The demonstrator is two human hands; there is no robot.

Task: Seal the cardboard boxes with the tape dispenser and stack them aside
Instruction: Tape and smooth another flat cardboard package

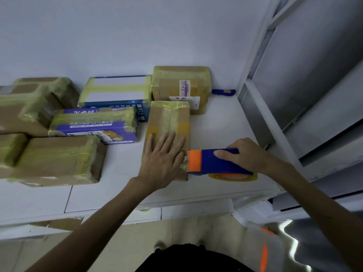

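A long cardboard box (169, 118) with yellowish tape along its top lies in the middle of the white table (222, 122). My left hand (164, 154) presses flat on the box's near end, fingers straight and spread. My right hand (245, 155) grips a blue tape dispenser (214, 161) with an orange front, whose front end touches the box's near right corner. A yellow tape roll shows under the dispenser.
Several taped boxes crowd the table's left and back: a brown one (59, 160) at front left, a purple printed one (94, 122), a blue and white one (115, 93), and a labelled brown one (180, 85). A blue tool (224, 92) lies by the wall. Metal shelving (294, 95) stands on the right.
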